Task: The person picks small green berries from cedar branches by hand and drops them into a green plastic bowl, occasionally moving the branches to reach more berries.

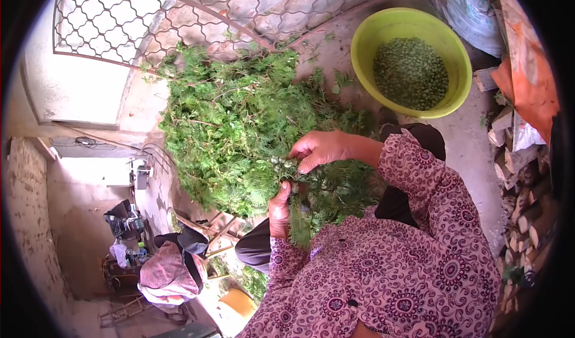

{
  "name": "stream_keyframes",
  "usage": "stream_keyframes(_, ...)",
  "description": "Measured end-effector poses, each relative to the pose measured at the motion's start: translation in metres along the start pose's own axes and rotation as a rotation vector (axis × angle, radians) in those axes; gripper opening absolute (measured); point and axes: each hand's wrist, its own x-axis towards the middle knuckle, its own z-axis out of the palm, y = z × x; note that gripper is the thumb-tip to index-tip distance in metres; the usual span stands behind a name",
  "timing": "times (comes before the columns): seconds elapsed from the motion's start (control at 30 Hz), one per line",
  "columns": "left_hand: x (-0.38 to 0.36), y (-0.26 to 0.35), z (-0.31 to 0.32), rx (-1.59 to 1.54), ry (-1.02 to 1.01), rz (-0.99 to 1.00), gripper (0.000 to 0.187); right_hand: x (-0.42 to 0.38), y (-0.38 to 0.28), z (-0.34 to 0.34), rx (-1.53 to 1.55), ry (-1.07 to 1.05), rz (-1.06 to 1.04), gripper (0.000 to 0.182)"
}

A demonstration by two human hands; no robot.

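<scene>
My left hand [279, 211] is closed around a leafy green branch [262, 179], its thumb pointing up along the foliage. Fingers bent in a pinch, my right hand [322, 148] is at a cluster of small pale green cones [286, 163] on that branch; the exact contact at the fingertips is partly hidden. A large heap of cut evergreen branches [221, 116] spreads in front of me, and more foliage lies over my lap. Beyond my right arm stands a yellow-green basin [365, 77], holding many small round green pieces [413, 71].
A wavy metal grille [197, 23] borders the heap at the top. Split firewood [527, 215] is stacked at the right, below an orange sheet [524, 74] and a pale sack [470, 14]. At lower left another person [171, 272] is near a yellow container [237, 302].
</scene>
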Motion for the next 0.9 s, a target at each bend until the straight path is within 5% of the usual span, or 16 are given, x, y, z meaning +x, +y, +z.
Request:
stream_keyframes(0.07,-0.001,0.011,0.009,0.025,0.010,-0.026,0.053,0.001,0.003,0.000,-0.104,-0.043,-0.004,0.033)
stream_keyframes(0.13,-0.007,0.024,0.025,0.485,0.300,0.153,0.044,-0.003,0.001,0.003,-0.127,0.006,-0.028,0.031)
stream_keyframes(0.33,0.006,0.013,0.018,0.238,0.261,0.319,0.041,-0.009,0.001,0.009,-0.114,0.124,-0.026,0.033)
stream_keyframes(0.4,0.001,0.020,0.019,0.120,0.255,0.095,0.043,-0.011,-0.003,0.010,-0.094,0.132,0.007,0.034)
stream_keyframes(0.47,0.007,0.014,0.006,0.053,0.213,0.068,0.045,-0.012,-0.006,0.007,0.347,0.236,0.086,0.036)
stream_keyframes(0.63,0.009,0.011,-0.004,0.184,0.263,0.086,0.048,-0.006,0.009,0.000,0.446,0.267,0.209,0.032)
stream_keyframes(0.73,0.000,0.018,0.011,0.400,0.301,0.174,0.047,-0.006,0.014,0.007,0.415,0.241,0.281,0.030)
stream_keyframes(0.83,0.009,0.005,-0.010,0.154,0.210,0.071,0.048,-0.004,0.018,0.008,0.526,0.102,0.350,0.033)
stream_keyframes(0.9,0.004,0.008,-0.004,0.225,0.232,0.063,0.047,0.000,0.029,0.001,0.540,-0.158,0.244,0.031)
